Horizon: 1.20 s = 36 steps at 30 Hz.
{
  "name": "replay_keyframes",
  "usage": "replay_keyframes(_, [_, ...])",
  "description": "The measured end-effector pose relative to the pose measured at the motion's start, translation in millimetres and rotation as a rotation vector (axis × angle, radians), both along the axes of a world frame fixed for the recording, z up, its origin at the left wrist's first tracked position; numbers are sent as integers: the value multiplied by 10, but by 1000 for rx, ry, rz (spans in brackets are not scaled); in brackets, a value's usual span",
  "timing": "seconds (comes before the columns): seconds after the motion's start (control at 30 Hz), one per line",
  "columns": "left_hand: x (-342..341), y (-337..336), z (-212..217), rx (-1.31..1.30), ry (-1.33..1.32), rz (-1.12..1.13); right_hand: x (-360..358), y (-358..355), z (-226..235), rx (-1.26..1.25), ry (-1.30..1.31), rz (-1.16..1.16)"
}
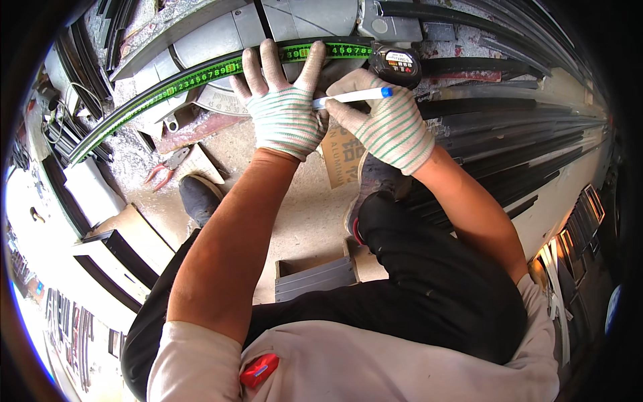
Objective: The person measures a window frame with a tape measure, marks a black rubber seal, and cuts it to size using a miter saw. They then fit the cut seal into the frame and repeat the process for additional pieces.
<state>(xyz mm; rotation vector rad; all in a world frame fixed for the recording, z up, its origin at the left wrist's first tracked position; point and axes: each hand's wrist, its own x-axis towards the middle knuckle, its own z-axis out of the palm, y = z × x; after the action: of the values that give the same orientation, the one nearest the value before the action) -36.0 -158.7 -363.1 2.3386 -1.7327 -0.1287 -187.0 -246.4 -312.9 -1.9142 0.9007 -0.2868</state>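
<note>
Both forearms come up from the lower edge and meet near the top of the view, bare below short pale sleeves, each hand in a knit glove with green stripes. The left hand lies flat with its fingers spread wide — their tips press the green tape-measure blade down onto a long black profile that runs from the far left up toward the centre. Nothing is clasped in this hand; it only bears down.

The right hand is curled closed around a white marker with a blue cap, held nearly level, its tip pointing left and touching or just beside the left hand's thumb edge. Just above the right hand's knuckles sits the black tape-measure case, at the blade's right end. Behind blade and profile stands a grey mitre saw base. Red-handled pliers lie on the dusty floor, left of the left forearm. More dark profiles are stacked at the right.
</note>
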Motion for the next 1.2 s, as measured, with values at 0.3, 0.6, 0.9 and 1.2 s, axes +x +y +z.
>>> replay_keyframes(0.3, [3, -3, -110, -55, 40, 8, 96, 95, -205, 131, 35, -73])
replay_keyframes(0.6, [-21, -8, -9, -59, 56, -2, -94, 94, -160, 210, -74, -203])
replay_keyframes(0.9, [-36, -37, -6, -65, 70, -20, -721, 473, -749, -88, 95, -68])
replay_keyframes(1.2, [-45, -13, -4, -63, 32, -22, -786, 490, -1355, 216, 195, -226])
